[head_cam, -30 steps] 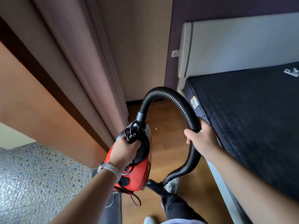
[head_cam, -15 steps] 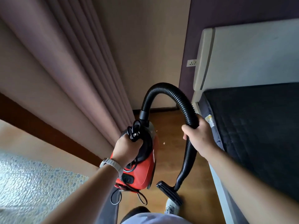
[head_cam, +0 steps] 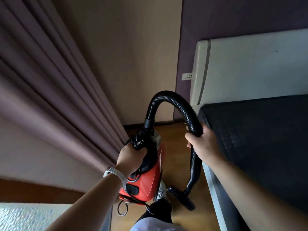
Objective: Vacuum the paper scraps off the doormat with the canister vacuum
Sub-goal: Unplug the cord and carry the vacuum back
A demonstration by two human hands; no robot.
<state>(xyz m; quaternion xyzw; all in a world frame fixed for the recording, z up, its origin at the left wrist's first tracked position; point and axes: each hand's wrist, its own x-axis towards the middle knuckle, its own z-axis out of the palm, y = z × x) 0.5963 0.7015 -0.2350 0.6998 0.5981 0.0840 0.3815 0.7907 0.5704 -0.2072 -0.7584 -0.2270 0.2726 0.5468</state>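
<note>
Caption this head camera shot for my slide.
Left hand holds red canister vacuum; right hand grips its black hose.

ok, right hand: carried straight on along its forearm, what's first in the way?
The right hand grips the hose. Beyond it, the line crosses a gap over the wooden floor, then likely meets the red canister vacuum near its top, held by the left hand; depth is unclear.

A bedroom in a home, dark quilted mattress [head_cam: 260, 139] against a pale padded headboard [head_cam: 250, 67], long mauve curtains [head_cam: 50, 89], wooden floor [head_cam: 173, 147], wall socket [head_cam: 187, 76]
</note>
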